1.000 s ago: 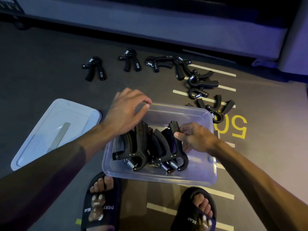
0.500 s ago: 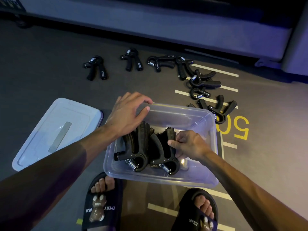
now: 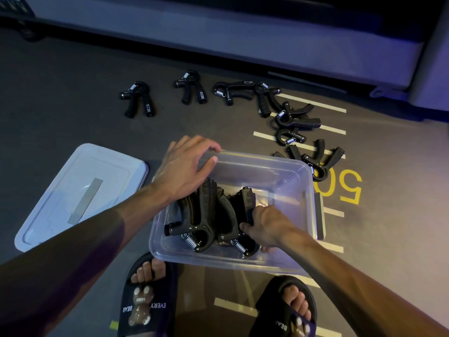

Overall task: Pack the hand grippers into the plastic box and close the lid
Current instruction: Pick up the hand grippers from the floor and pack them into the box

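A clear plastic box [image 3: 301,261] stands on the floor between my feet. Several black hand grippers [image 3: 201,215] stand packed side by side in its left half. My right hand [image 3: 266,224] is down inside the box, fingers closed on the rightmost hand gripper [image 3: 247,203], pressing it against the others. My left hand [image 3: 184,166] grips the box's far left rim, thumb inside. Several more hand grippers [image 3: 138,98] lie loose on the floor beyond the box, stretching to its right [image 3: 315,161]. The white lid [image 3: 73,190] lies flat to the left.
Both of my feet in black slippers [image 3: 145,300] are just in front of the box. A grey platform edge [image 3: 218,32] runs across the far side. White stripes and a yellow number [image 3: 349,188] are painted on the floor to the right.
My right hand has lowered the rightmost hand gripper deeper into the box and pushed it left against the packed ones. My left hand has stayed on the rim.
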